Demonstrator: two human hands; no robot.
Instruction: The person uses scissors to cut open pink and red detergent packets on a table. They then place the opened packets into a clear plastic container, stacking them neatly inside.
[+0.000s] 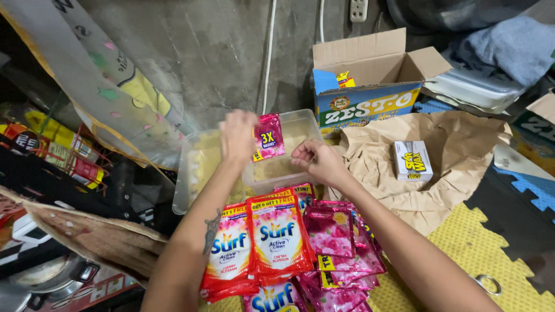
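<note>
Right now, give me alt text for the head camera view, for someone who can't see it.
The left hand holds a small pink sachet over a clear plastic tub, while the right hand rests closed on the tub's near rim. Red and pink sachets are piled below the forearms, with an open cardboard box behind crumpled brown paper.

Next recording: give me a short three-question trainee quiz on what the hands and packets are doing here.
1. True or false: the left hand holds a pink sachet above the clear plastic container.
2. What lies in front of the container? A) red detergent packs and pink sachets B) glass bottles C) folded towels
3. What rests on the brown paper to the right?

Key: 1 true. 2 A. 3 A small white and yellow box.
</note>
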